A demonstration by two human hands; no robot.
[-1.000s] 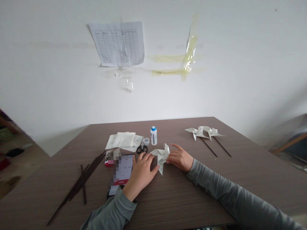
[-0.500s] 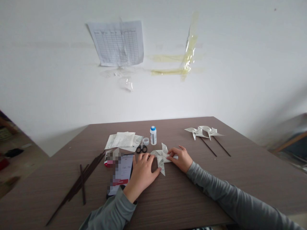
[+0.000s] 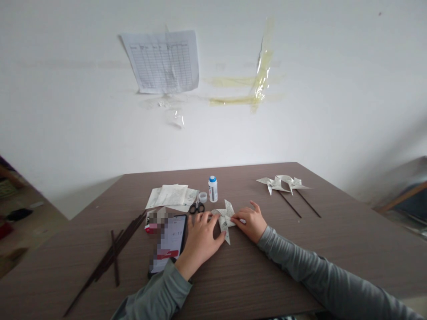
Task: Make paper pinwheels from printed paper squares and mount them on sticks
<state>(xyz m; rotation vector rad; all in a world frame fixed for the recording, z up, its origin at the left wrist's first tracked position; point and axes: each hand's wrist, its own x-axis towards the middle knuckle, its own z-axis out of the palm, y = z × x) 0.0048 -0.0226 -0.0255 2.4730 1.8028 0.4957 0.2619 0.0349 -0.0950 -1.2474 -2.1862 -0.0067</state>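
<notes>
A folded paper pinwheel point(image 3: 227, 218) with printed writing lies flat on the table between my hands. My left hand point(image 3: 203, 238) has its fingers spread, the index fingertip at the pinwheel's left blade and the thumb beside its lower blade. From the other side, my right hand point(image 3: 251, 222) pinches the pinwheel near its centre and right blade with thumb and index finger. That right blade is partly hidden by my fingers. Just beyond my left fingers lie black-handled scissors point(image 3: 196, 208), next to a small clear round cap point(image 3: 203, 196).
A white bottle with a blue cap point(image 3: 212, 190) stands behind the pinwheel. Paper sheets point(image 3: 171, 194), a phone point(image 3: 171, 240) and dark thin sticks point(image 3: 113, 253) lie left. Two pinwheels on sticks point(image 3: 271, 183) lie at the back right, before the wall point(image 3: 213, 142).
My right fingertips have shifted slightly left, closer to the pinwheel's centre. My left hand has barely moved and stays on the left side of the pinwheel.
</notes>
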